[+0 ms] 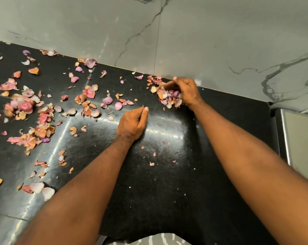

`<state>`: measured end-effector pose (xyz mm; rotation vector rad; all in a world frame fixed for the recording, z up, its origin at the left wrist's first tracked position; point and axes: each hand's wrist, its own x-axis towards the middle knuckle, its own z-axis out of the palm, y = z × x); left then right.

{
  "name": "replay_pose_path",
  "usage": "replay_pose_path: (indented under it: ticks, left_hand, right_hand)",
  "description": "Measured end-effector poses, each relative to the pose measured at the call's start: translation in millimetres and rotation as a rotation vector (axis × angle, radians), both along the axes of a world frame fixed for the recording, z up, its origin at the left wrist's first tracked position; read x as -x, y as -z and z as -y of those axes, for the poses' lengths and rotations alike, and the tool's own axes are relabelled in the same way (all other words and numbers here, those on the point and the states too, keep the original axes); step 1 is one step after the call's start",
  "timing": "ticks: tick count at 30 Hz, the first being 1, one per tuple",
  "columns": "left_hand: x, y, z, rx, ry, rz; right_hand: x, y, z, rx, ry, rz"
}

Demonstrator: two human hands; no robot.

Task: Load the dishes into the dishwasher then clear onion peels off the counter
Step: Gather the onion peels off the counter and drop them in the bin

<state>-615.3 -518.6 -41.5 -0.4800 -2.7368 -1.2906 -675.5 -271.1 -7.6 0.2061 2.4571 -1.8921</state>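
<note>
The fingers [178, 84] of the right hand [186, 92] were curled around a bunch of peels [169, 98], held against the palm close to the wall [185, 41] at the back of the bench [167, 174]. The left hand [132, 123] rested on the bench well apart from it, its fingertips [146, 109] drawn together in a pinch; whether a scrap was caught between them could not be told. More peels [43, 119] were scattered over the left half of the bench, thickest at the far left, with only small flecks [151, 163] left on the right half between the arms. The peels were judged to be very light, thin and papery, some dry and brittle, some curved and stiffer, so that they would crumble or flutter away if gripped hard or moved fast. They were judged best gathered by sweeping them into heaps and closing the fingers loosely over a heap, with single flat pieces lifted by an edge. A grey panel [298, 138] was seen past the right end of the bench.
</note>
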Motion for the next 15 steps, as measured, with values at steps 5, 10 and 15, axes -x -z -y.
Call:
replay_pose_path:
  ticks: [5, 10, 15]
  left_hand:
    - [3.8, -0.9, -0.3, -0.051, 0.002, 0.015]
    - [5.9, 0.2, 0.0, -0.096, 0.006, 0.031]
    - [7.5, 0.3, 1.4, -0.119, 0.008, 0.038]
  right_hand:
    - [7.5, 5.4, 2.8, -0.081, -0.078, 0.046]
    - [20.1, 3.3, 7.0, 0.155, 0.017, 0.010]
    - [28.7, 7.0, 14.8, -0.095, -0.218, 0.104]
